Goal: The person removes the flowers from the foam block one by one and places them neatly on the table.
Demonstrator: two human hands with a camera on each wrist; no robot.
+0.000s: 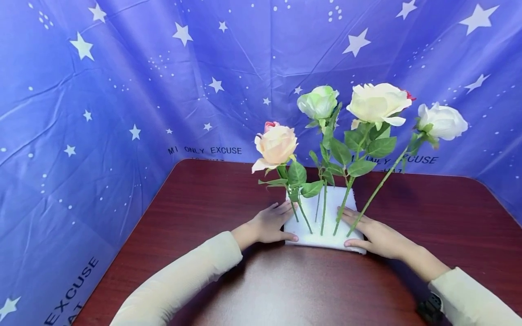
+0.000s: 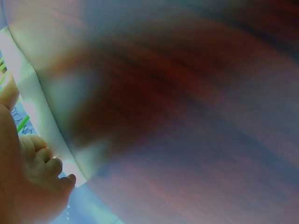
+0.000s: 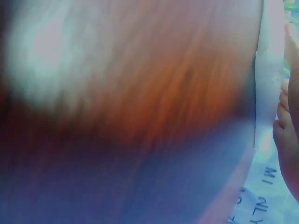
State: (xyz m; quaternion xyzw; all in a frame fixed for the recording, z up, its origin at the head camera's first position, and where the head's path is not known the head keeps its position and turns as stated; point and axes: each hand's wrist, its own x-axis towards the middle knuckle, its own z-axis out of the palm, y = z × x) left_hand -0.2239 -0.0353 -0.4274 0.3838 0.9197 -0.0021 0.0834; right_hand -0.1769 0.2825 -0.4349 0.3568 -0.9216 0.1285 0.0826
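Note:
A white foam block lies on the table with several artificial rose stems standing in it. My left hand rests against the block's left side, fingers extended and thumb on the front part. On the opposite side my right hand lies the same way, its fingertips among the stems. The blooms are a peach rose, a pale green rose, a cream rose and a white rose, which leans right. Behind them a pink rose and a red rose are mostly hidden. Both wrist views show the block's edge.
A dark red-brown wooden table with rounded back corners bears the block. Blue cloth with white stars and lettering hangs behind and at the sides. A black wrist device sits near the right sleeve.

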